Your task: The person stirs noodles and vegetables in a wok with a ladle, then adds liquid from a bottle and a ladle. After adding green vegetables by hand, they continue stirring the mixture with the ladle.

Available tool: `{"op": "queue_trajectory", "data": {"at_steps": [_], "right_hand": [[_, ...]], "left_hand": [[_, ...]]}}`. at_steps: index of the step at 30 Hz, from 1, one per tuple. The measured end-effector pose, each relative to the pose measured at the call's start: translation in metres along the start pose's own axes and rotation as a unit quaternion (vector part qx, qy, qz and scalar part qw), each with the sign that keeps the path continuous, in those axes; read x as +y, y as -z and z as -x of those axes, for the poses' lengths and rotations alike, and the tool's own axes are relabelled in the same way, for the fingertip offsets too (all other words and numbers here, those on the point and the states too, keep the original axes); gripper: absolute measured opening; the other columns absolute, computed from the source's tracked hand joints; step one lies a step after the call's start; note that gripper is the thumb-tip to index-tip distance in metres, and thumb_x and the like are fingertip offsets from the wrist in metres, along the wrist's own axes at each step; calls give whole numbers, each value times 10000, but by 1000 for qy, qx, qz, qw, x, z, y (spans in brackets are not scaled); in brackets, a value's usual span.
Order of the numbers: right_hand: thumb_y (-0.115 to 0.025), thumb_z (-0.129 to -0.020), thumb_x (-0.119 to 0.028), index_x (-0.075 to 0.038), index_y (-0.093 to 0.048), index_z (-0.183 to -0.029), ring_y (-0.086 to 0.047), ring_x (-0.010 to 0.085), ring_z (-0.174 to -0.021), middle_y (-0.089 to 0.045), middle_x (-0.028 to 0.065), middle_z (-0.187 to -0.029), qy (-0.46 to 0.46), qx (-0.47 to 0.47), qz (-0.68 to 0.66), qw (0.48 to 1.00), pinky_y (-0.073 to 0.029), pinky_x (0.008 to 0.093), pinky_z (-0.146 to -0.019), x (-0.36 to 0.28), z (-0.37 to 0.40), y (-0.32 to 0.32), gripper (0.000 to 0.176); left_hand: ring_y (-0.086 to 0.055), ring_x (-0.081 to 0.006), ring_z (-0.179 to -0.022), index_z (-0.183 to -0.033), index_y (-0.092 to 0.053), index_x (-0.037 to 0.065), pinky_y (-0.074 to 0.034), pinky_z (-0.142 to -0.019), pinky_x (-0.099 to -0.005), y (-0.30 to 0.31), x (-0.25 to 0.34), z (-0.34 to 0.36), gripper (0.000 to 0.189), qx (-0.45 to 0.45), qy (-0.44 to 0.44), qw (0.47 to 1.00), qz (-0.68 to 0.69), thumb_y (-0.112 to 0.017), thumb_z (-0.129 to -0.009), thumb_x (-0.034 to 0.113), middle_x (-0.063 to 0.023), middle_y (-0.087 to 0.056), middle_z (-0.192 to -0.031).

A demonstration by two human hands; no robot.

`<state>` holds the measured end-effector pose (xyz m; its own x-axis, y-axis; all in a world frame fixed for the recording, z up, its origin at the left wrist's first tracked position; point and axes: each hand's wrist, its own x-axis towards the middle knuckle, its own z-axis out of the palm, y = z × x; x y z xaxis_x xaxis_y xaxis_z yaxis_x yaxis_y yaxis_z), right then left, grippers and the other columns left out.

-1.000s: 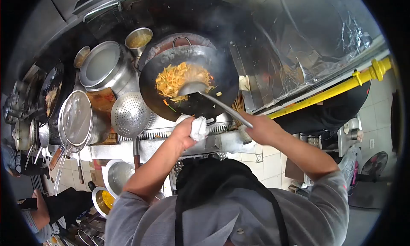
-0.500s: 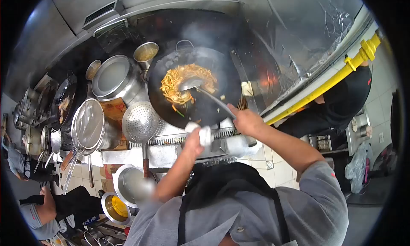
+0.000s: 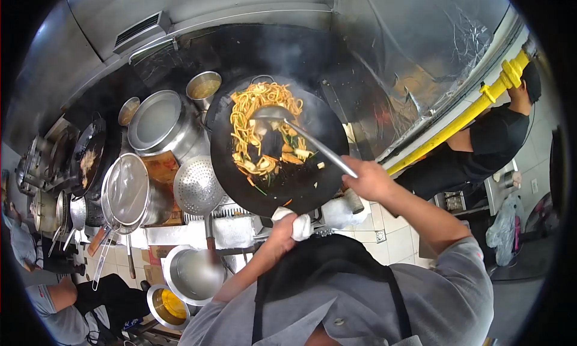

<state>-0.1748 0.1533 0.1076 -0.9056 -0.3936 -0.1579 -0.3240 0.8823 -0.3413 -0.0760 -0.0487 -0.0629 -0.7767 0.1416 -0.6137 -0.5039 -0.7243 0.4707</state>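
Observation:
A large black wok point(image 3: 282, 187) holds noodles point(image 3: 264, 97) with bits of vegetable, spread along its far and left sides. My right hand point(image 3: 369, 179) is wrapped round the handle of a metal ladle point(image 3: 321, 148). The ladle's bowl rests among the noodles at the wok's upper middle. At the near rim, my left hand point(image 3: 282, 229) is closed on a folded white cloth point(image 3: 300, 227) pressed against the wok. Whatever part of the wok lies under the cloth is hidden.
Left of the wok lie a perforated skimmer point(image 3: 197, 184), a mesh strainer point(image 3: 126, 187) and a large metal pot point(image 3: 157, 122). A pot of cloudy liquid point(image 3: 195, 274) stands below. A yellow pipe point(image 3: 445, 136) runs along the right, with another person point(image 3: 499, 136) beyond it.
The wok has come nearer to me and its noodles have spread into a curve. My left hand and cloth have moved down to its near rim. My right hand has shifted right with the ladle.

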Motion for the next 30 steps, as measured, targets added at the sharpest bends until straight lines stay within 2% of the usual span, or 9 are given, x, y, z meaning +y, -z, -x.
{"op": "queue_trajectory", "data": {"at_steps": [2,7,9,13,17,19,23,26,30], "right_hand": [[-563,-814,-191,-59,-521,-1215,-620,371,-853,-631,227,-937,69,49,-16,996,-481,442,-811,13,1,10,425],[-531,-850,-146,-1,-565,-1051,-549,191,-477,-550,130,-642,-171,-104,-256,946,-443,343,-385,-5,-25,48,250],[-500,-889,-129,2,-517,-1029,-470,147,-418,-496,74,-633,-242,-100,-360,895,-368,319,-323,-3,-32,42,192],[-487,-909,-124,-27,-426,-1095,-401,116,-409,-446,32,-632,-276,-109,-521,800,-332,292,-333,-50,-19,29,218],[-498,-915,-144,-91,-403,-1111,-344,79,-384,-435,12,-634,-310,-170,-615,705,-275,250,-313,-83,-11,17,224],[-501,-920,-187,-111,-406,-882,-343,37,-426,-436,-6,-653,-341,-224,-683,605,-289,220,-349,-73,-5,9,127],[-485,-933,-230,-132,-386,-823,-341,37,-422,-447,-19,-666,-320,-256,-679,609,-264,208,-346,-73,30,12,178],[-483,-940,-203,-130,-464,-1207,-365,82,-390,-477,15,-659,-311,-155,-694,631,-260,228,-324,-76,64,-1,278],[-462,-948,-158,-160,-363,-1384,-381,108,-361,-478,37,-639,-233,-102,-670,697,-288,249,-314,-45,97,-71,447]], "left_hand": [[-605,-206,-649,-827,-556,112,-518,-619,-379,-2,27,-8,211,-107,81,979,152,-387,-933,179,-51,-615,-743],[-605,-209,-617,-859,-594,42,-484,-545,-359,-5,66,-24,194,18,19,998,-58,-492,-884,205,-54,-623,-728],[-607,-189,-694,-924,-605,-49,-467,-581,-338,-9,53,13,260,177,-64,951,-247,-564,-796,173,-107,-634,-803],[-579,-182,-762,-966,-589,-57,-454,-642,-354,26,19,7,306,136,-255,893,-345,-578,-722,127,-120,-620,-861],[-616,-232,-683,-965,-541,-50,-501,-593,-356,29,51,0,238,92,-62,976,-187,-534,-791,113,-132,-616,-811],[-627,-252,-620,-887,-515,-1,-534,-543,-383,30,65,16,114,46,2,995,-86,-493,-849,104,-111,-602,-745],[-617,-234,-622,-860,-506,34,-520,-531,-377,40,67,37,54,1,43,999,-19,-469,-851,73,-110,-593,-750],[-614,-236,-622,-858,-507,39,-514,-526,-375,48,67,41,51,14,29,998,-58,-466,-842,64,-103,-590,-757],[-623,-249,-652,-890,-523,21,-524,-542,-393,57,71,41,92,37,41,995,-88,-469,-829,62,-114,-590,-770]]}}
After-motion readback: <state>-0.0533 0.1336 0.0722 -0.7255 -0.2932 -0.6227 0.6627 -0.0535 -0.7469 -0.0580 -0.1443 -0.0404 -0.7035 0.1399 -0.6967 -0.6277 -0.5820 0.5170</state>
